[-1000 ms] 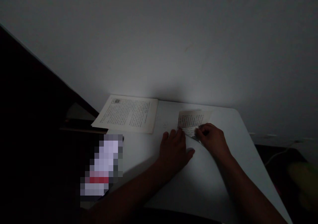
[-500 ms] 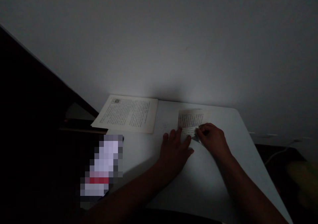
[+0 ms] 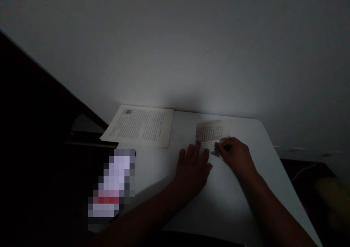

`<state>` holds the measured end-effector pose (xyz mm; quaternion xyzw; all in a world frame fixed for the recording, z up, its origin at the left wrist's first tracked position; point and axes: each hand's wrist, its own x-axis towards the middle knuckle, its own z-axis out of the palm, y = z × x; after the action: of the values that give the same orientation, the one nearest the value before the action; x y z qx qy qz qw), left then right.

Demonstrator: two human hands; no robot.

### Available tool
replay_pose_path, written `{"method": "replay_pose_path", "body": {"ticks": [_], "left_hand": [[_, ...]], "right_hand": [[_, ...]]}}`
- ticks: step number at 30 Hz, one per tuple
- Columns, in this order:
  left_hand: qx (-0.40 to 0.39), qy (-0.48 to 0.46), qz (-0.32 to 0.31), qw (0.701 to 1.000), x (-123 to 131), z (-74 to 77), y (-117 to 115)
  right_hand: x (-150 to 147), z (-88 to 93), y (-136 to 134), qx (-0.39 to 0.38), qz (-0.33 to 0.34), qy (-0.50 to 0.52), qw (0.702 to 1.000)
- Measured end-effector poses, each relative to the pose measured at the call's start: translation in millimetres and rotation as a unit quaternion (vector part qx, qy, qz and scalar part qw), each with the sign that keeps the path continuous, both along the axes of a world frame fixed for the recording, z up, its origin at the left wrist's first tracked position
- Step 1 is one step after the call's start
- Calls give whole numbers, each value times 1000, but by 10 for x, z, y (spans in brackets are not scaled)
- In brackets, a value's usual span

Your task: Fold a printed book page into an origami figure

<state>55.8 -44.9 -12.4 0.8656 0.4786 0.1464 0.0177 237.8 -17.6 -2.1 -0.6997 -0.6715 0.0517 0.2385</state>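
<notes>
A small piece of printed paper [image 3: 210, 132], partly folded, lies on the white table towards its far right. Its near part is turned over into a folded flap with more print, ending in a darker corner. My left hand [image 3: 193, 165] rests flat with fingers spread, its fingertips at the paper's near left edge. My right hand [image 3: 235, 152] is closed in a pinch on the right side of the fold, thumb and forefinger together. The right fingers hide part of the paper's right edge.
Printed sheets [image 3: 142, 126] lie at the table's far left against the wall [image 3: 191, 50]. A blurred-out, bright screen-like object [image 3: 115, 181] sits by the left edge. The white table [image 3: 218, 210] ends at right, where a pale cable [image 3: 303, 170] shows beyond.
Both hands keep nearly the same places. My left forefinger has shifted slightly left, and a little more of the paper's dark corner shows between the hands.
</notes>
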Motion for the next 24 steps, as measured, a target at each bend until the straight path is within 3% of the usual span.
{"method": "replay_pose_path", "body": {"ticks": [24], "left_hand": [[18,4,-28,999,-9,22,5]], "right_hand": [[9,-42,-13,14,-3,47,999]]}}
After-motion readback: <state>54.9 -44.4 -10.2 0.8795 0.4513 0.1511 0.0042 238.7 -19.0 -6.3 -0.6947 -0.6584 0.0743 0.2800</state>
